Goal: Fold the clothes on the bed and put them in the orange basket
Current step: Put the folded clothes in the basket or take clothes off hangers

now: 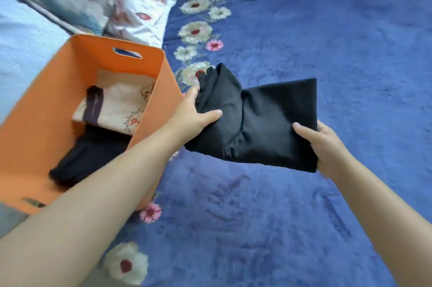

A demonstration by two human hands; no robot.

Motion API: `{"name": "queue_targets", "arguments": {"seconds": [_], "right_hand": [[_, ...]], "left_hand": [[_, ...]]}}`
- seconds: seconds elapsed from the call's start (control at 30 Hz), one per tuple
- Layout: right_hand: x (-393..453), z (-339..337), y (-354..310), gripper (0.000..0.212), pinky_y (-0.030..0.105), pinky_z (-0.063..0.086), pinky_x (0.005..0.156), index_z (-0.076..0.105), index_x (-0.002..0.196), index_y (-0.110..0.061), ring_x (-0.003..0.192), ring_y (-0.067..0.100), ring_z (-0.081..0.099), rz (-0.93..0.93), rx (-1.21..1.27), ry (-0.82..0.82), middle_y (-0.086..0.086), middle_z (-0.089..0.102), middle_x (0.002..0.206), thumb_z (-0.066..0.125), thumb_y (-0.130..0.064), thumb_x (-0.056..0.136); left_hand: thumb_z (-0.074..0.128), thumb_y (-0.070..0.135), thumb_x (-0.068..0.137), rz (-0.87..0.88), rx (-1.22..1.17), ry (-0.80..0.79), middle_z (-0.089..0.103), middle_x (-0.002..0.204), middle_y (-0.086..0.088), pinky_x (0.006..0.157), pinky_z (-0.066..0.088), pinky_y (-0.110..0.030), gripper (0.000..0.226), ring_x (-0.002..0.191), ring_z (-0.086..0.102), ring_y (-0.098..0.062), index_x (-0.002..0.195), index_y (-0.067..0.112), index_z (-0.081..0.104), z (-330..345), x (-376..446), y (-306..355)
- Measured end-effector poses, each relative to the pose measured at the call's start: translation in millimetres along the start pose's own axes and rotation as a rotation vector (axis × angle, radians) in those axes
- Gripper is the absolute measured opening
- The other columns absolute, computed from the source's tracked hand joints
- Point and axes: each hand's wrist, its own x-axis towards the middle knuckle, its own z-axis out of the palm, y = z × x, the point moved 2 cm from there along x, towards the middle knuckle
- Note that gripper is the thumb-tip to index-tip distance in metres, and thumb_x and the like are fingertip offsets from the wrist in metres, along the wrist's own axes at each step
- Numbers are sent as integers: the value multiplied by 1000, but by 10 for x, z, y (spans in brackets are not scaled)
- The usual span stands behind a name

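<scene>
Both hands (194, 114) (325, 144) grip folded black garment (264, 123).

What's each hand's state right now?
Left hand: grips the folded black garment.
Right hand: grips the same garment's other end.

A plush dark blue bedspread (304, 41) with a border of white and pink flowers covers most of the view. A pale patterned pillow (145, 1) lies at upper left, beside light blue fabric (23, 53).
</scene>
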Motion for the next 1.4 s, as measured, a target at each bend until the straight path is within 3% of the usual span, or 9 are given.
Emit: {"name": "queue_targets", "arguments": {"seconds": [0.3, 0.53, 0.63, 0.77, 1.0, 1.07, 1.17, 1.3, 1.4], "right_hand": [[-394, 1578, -595, 17, 27, 56, 72, 62, 91, -24, 72, 8, 68, -160, 10, -80, -11, 71, 77, 49, -13, 94], [-414, 2938, -251, 18, 29, 51, 78, 61, 86, -22, 80, 14, 63, -102, -104, -83, -5, 67, 84, 49, -10, 93], [-440, 3270, 6, 19, 26, 43, 66, 60, 84, -21, 82, 16, 59, -69, -396, -90, -4, 63, 85, 47, -9, 92], [-476, 3655, 278, 19, 25, 36, 55, 49, 79, -8, 80, 21, 51, -135, -1245, -98, 4, 52, 81, 43, -18, 95], [-558, 3715, 607, 24, 23, 38, 54, 37, 74, -12, 79, 19, 53, 89, -1422, -87, -1, 48, 81, 41, -17, 97], [-590, 3723, 636, 7, 24, 40, 61, 40, 97, -7, 87, 22, 54, 92, -1476, -58, 5, 49, 94, 39, -14, 97], [-658, 3711, 755, 34, 21, 26, 46, 33, 127, -3, 73, 19, 44, 107, -1546, -12, 3, 41, 78, 39, -11, 94], [-663, 3769, 791, 28, 20, 22, 42, 36, 118, -9, 55, 10, 38, -14, -1760, -52, -3, 34, 67, 45, -6, 91], [-582, 3853, 810, 39, 20, 42, 72, 36, 120, -9, 111, 24, 46, -38, -1781, -92, 9, 44, 114, 57, -14, 87]], "left_hand": [[61, 20, 88, 167, 120, 240, 47, 108, 9, 67, 36, -9, 54, 98, 48, -7, 135, 15, 36, -1667, -232, 155], [59, 17, 88, -30, 153, 267, 46, 113, 4, 80, 32, -18, 52, 100, 46, -13, 135, 16, 37, -2766, -314, -505], [56, 15, 87, -175, 258, 162, 47, 112, 1, 80, 34, -27, 57, 100, 48, -19, 138, 20, 33, -2964, -380, -829], [54, 13, 86, -284, 386, 8, 46, 116, -1, 78, 39, -30, 61, 96, 49, -21, 140, 21, 28, -3059, -434, -1180], [50, 11, 85, -329, 520, -36, 45, 82, 0, 58, 35, -29, 50, 71, 47, -15, 131, 16, 30, -2905, -443, -1550], [49, 8, 85, -342, 558, -55, 47, 89, -4, 63, 37, -30, 55, 78, 48, -20, 135, 14, 26, -2851, -445, -1638], [51, 3, 83, -339, 657, -74, 40, 123, -13, 83, 41, -34, 73, 105, 47, -30, 144, 17, 12, -2752, -498, -1745], [48, 4, 84, 150, 1057, -16, 6, 152, -9, 108, 22, -30, 71, 140, 11, -25, 146, 19, 16, -2630, -506, -1665], [56, 14, 84, 214, 1201, -354, -5, 155, -9, 113, 13, -30, 73, 143, -1, -23, 146, 13, 18, -2553, -467, -1711]]}}
